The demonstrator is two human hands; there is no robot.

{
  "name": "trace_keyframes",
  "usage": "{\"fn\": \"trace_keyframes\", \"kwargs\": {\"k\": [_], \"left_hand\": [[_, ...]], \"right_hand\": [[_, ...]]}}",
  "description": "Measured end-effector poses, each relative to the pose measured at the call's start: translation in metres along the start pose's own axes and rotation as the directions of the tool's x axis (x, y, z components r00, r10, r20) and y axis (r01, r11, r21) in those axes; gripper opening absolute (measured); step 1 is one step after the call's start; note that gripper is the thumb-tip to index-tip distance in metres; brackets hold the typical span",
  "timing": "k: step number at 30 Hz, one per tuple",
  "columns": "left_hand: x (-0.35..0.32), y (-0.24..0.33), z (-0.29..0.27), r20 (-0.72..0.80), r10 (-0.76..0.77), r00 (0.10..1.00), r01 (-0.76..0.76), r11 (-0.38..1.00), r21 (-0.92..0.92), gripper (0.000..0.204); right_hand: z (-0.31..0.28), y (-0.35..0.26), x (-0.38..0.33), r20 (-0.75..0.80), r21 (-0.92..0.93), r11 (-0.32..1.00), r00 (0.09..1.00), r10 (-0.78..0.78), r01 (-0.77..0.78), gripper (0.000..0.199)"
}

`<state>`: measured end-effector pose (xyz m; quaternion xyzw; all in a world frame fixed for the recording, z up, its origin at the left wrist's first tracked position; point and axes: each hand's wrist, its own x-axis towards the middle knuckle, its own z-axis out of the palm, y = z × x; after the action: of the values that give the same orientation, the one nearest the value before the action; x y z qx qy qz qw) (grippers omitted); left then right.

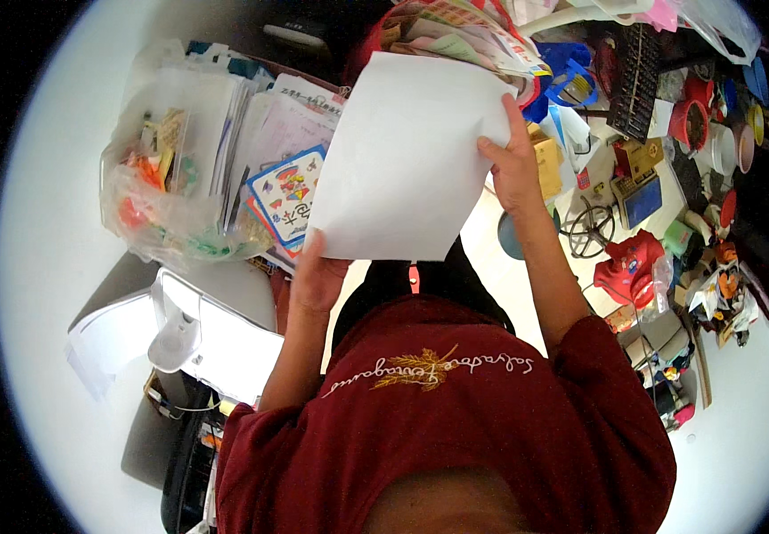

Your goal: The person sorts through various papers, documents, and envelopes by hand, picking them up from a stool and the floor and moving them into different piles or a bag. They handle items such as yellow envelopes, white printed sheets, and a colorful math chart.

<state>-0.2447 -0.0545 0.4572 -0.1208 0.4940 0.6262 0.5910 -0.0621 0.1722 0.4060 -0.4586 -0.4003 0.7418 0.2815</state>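
A large sheet of blank white paper [411, 160] is held up in front of me by both hands, slightly tilted and bowed. My left hand [320, 274] grips its lower left corner, with the thumb along the edge and some fingers hidden. My right hand [511, 165] pinches the right edge near the upper corner, its thumb lying on the face of the paper. Whether it is one sheet or a thin stack, I cannot tell. Just left of the paper lies a children's picture book [288, 196] with a blue border.
On the left, a clear plastic bag [148, 169] sits against piled papers [268, 133]. Below it stands a white printer-like machine [175, 320] with sheets. Beyond the paper is a red bag of papers [455, 36]. To the right are a black keyboard [635, 80], a red bag [626, 269] and several pots.
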Motion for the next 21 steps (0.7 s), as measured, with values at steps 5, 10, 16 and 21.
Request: {"fn": "trace_keyframes", "kwargs": {"k": [5, 10, 16, 21], "left_hand": [[-0.006, 0.029, -0.009, 0.142, 0.098, 0.985, -0.101, 0.995, 0.019, 0.059], [-0.013, 0.037, -0.011, 0.082, 0.022, 0.996, -0.041, 0.970, 0.238, 0.064], [-0.019, 0.038, -0.001, 0.047, 0.433, 0.900, -0.393, 0.761, 0.516, 0.078], [-0.027, 0.037, -0.014, 0.059, 0.535, 0.843, -0.492, 0.722, 0.487, 0.085]], "right_hand": [[0.014, -0.009, 0.006, 0.184, -0.181, 0.971, 0.975, -0.124, 0.157, 0.074], [0.053, -0.019, -0.003, 0.342, 0.031, 1.000, 0.940, -0.008, -0.003, 0.080], [0.081, 0.000, -0.011, 0.281, 0.017, 0.999, 0.959, -0.041, 0.038, 0.084], [0.078, 0.008, -0.016, 0.388, 0.015, 0.995, 0.918, 0.087, -0.100, 0.064]]}}
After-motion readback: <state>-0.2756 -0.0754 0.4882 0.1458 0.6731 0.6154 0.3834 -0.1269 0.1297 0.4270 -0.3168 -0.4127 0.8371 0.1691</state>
